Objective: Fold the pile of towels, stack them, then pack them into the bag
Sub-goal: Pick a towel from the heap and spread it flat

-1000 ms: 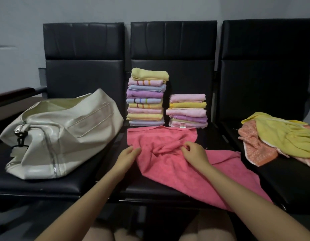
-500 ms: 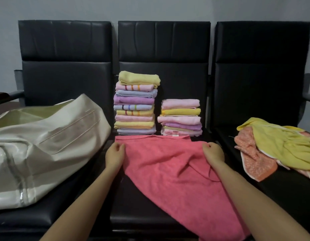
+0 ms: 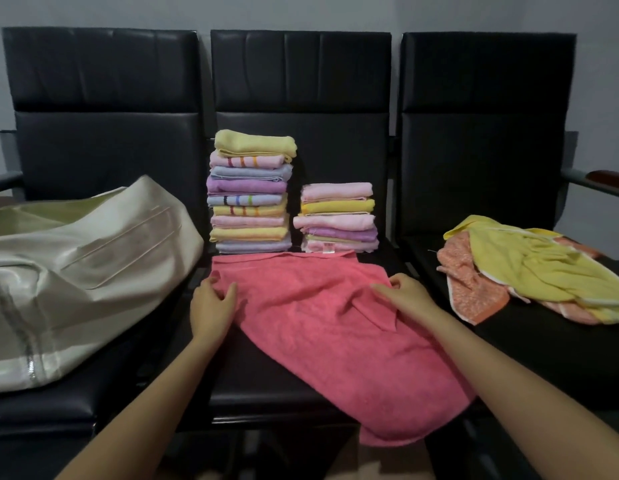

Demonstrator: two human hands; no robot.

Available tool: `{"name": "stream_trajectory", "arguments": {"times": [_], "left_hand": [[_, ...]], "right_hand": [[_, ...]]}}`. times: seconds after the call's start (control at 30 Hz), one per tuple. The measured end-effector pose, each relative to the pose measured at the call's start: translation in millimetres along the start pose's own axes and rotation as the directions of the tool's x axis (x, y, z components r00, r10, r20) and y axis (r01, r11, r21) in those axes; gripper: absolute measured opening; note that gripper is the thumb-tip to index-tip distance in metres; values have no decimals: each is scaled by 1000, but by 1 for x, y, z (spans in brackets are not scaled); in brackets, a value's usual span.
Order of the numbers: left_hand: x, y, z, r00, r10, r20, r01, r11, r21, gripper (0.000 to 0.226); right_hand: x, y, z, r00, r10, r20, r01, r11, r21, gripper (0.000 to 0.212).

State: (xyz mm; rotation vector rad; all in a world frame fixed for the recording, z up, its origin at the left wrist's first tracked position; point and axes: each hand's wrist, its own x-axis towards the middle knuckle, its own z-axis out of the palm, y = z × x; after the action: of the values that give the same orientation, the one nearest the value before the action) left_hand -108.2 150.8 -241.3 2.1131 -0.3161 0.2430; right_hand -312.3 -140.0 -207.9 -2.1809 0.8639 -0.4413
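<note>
A pink towel (image 3: 322,327) lies spread on the middle black seat, its near end hanging over the front edge. My left hand (image 3: 211,306) pinches its left edge. My right hand (image 3: 407,297) grips a raised fold at its right side. Behind the towel stand two stacks of folded towels: a tall stack (image 3: 251,192) on the left and a shorter stack (image 3: 337,218) on the right. A cream bag (image 3: 79,271) lies on the left seat. Unfolded yellow and orange towels (image 3: 530,271) are heaped on the right seat.
Three black chairs (image 3: 301,74) stand in a row against a grey wall. An armrest (image 3: 602,180) juts out at the far right, another at the far left. The bag's zipper (image 3: 25,344) faces me.
Both hands moved apart along the pink towel, spreading it wider across the seat. The view shifted slightly left and closer.
</note>
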Motion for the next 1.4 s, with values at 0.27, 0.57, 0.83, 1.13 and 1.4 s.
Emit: {"name": "stream_trajectory", "arguments": {"times": [0.27,0.57,0.83,1.13,1.4], "left_hand": [[-34,1,-12,995,81,55,-90,979,185,57],[-69,27,-11,982,34,185,-112,897,428,68],[-84,52,-13,887,-11,461,219,890,-400,30],[18,26,-18,856,-413,312,518,687,-509,30],[18,7,11,991,-82,107,97,984,-148,26]], "right_hand": [[-54,-3,5,997,-29,78,60,898,-437,60],[-69,-26,41,995,-37,-91,22,987,-157,32],[-50,-61,70,999,32,15,-35,983,180,37],[10,-43,8,953,266,-147,-177,879,443,33],[11,-23,33,967,206,-148,-146,930,337,26]]}}
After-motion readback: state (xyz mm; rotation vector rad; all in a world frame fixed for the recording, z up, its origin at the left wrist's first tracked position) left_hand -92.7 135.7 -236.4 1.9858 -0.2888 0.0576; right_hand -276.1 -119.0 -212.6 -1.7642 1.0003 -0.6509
